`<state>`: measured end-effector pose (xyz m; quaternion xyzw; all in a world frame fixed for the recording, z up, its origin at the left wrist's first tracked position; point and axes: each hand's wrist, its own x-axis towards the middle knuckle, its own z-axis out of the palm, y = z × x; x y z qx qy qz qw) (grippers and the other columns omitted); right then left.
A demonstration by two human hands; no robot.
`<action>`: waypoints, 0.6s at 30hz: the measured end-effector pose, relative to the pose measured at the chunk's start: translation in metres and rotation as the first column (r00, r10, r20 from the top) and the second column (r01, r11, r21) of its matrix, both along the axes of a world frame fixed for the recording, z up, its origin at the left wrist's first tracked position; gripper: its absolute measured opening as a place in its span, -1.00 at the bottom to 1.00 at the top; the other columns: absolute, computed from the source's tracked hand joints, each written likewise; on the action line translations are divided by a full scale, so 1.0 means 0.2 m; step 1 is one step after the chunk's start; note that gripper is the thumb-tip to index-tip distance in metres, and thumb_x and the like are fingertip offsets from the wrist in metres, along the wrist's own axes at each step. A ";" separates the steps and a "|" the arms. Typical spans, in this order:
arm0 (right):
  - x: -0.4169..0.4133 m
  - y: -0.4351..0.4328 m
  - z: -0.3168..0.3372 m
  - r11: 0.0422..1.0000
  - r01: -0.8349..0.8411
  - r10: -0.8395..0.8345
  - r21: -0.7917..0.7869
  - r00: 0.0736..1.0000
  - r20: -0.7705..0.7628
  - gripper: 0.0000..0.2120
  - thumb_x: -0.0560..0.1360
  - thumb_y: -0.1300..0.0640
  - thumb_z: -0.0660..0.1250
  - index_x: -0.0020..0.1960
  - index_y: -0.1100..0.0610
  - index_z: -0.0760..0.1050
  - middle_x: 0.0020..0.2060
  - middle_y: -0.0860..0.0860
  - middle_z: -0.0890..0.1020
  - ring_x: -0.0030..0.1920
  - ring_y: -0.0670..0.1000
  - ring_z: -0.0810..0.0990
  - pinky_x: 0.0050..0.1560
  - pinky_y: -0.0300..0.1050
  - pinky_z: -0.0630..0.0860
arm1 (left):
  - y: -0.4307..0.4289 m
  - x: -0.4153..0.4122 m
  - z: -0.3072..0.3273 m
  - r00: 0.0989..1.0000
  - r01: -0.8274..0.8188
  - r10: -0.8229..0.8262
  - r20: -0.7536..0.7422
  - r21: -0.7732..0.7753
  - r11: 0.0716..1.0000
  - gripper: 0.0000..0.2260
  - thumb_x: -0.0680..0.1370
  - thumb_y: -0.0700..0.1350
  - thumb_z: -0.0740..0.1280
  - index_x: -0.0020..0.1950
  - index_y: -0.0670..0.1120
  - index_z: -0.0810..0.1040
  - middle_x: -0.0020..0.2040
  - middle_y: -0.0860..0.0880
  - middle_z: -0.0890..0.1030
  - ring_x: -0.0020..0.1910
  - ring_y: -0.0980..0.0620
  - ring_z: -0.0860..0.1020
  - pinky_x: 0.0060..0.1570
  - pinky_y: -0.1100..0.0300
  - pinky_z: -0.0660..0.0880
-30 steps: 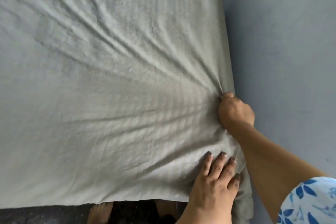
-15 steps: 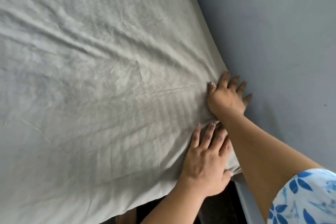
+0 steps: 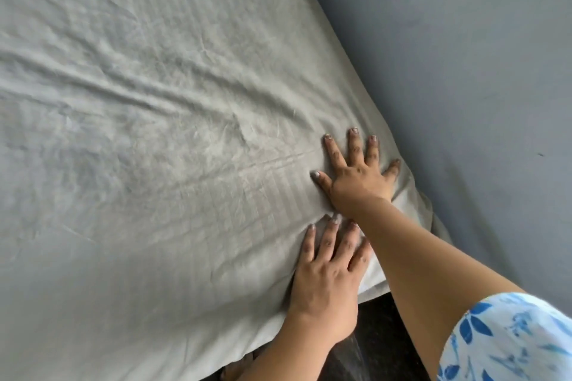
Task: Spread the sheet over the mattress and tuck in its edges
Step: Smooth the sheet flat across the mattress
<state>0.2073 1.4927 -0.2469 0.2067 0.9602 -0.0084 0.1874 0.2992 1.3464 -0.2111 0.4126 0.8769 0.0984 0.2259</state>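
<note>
A pale grey-green striped sheet [image 3: 154,148] covers the whole mattress, with long creases running across it. My right hand [image 3: 356,173] lies flat with fingers spread on the sheet close to the mattress's right edge by the wall. My left hand [image 3: 328,272] presses flat on the sheet just below it, near the mattress's near corner. The sheet's corner [image 3: 418,210] hangs loosely over the edge behind my right forearm. Neither hand holds any fabric.
A blue-grey wall [image 3: 448,71] runs tight along the mattress's right side. Dark floor [image 3: 377,334] shows below the near corner. A white sleeve with blue leaves [image 3: 510,343] covers my right upper arm.
My right hand let go of the bunched sheet edge, opened and slid flat along the edge. My left hand moved up beside it. The creases near the corner have flattened.
</note>
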 end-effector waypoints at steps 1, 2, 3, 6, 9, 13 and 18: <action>0.00 0.01 0.01 1.000 0.010 -0.010 -0.027 1.000 0.009 -0.34 0.40 -0.50 -0.19 0.39 -0.39 -0.41 0.49 -0.15 -0.34 0.49 0.11 -0.36 0.33 0.48 -0.20 | 0.02 -0.02 0.00 0.999 0.031 -0.031 -0.011 0.027 0.999 -0.28 0.46 0.01 0.33 0.51 0.00 0.02 0.55 -0.09 -0.05 0.52 -0.20 -0.15 0.44 -0.21 -0.22; -0.01 0.02 0.03 0.998 0.015 -0.014 -0.058 1.000 0.018 -0.33 0.39 -0.51 -0.17 0.38 -0.41 -0.40 0.49 -0.17 -0.34 0.49 0.11 -0.36 0.33 0.49 -0.19 | 0.02 -0.05 0.00 0.998 0.056 -0.054 -0.033 0.051 0.997 -0.28 0.48 0.03 0.30 0.51 0.03 -0.04 0.55 -0.07 -0.14 0.51 -0.19 -0.23 0.42 -0.19 -0.30; -0.01 0.04 0.04 0.997 0.022 -0.019 -0.080 0.999 0.032 -0.32 0.38 -0.53 -0.16 0.37 -0.43 -0.40 0.49 -0.19 -0.35 0.49 0.10 -0.36 0.33 0.50 -0.17 | 0.01 -0.06 0.00 0.996 0.077 -0.073 -0.049 0.070 0.995 -0.29 0.50 0.07 0.29 0.52 0.07 -0.07 0.55 -0.05 -0.19 0.50 -0.18 -0.26 0.41 -0.17 -0.35; 0.00 0.06 0.08 0.981 0.149 -0.136 -0.127 0.985 0.102 -0.21 0.27 -0.62 -0.09 0.33 -0.46 -0.43 0.46 -0.24 -0.38 0.49 0.15 -0.35 0.26 0.57 -0.13 | -0.08 -0.07 0.01 0.996 0.081 -0.077 -0.048 0.087 0.993 -0.28 0.45 0.17 0.29 0.52 0.09 0.04 0.57 -0.05 -0.08 0.53 -0.19 -0.09 0.40 -0.24 -0.29; -0.01 0.04 0.12 0.925 0.360 -0.348 -0.119 0.931 0.108 -0.07 0.22 -0.65 -0.11 0.41 -0.33 -0.43 0.49 -0.10 -0.38 0.48 0.22 -0.36 0.25 0.59 -0.17 | -0.27 -0.07 0.04 0.992 -0.117 0.119 -0.028 0.080 0.990 -0.26 0.34 0.28 0.28 0.47 0.05 0.28 0.52 -0.04 0.20 0.46 -0.18 0.24 0.39 -0.31 0.04; 0.17 -0.08 0.10 0.988 0.155 -0.152 0.021 0.984 -0.094 -0.24 0.37 -0.52 -0.24 0.47 -0.26 -0.33 0.52 -0.05 -0.29 0.51 0.11 -0.31 0.33 0.49 -0.18 | -0.45 -0.04 0.00 0.961 -0.278 0.278 -0.003 0.019 0.960 -0.28 0.31 0.30 0.26 0.41 0.01 0.40 0.46 -0.08 0.33 0.41 -0.23 0.32 0.30 -0.32 0.12; 0.52 -0.13 0.04 0.971 0.239 -0.238 -0.008 0.964 -0.116 -0.45 0.45 -0.42 -0.21 0.40 -0.43 -0.27 0.53 -0.17 -0.14 0.52 0.10 -0.15 0.38 0.41 -0.01 | -0.48 0.03 -0.02 0.988 -0.157 0.157 0.007 -0.057 0.986 -0.29 0.33 0.27 0.31 0.46 0.18 0.25 0.53 -0.10 0.18 0.44 -0.35 0.18 0.31 -0.41 0.08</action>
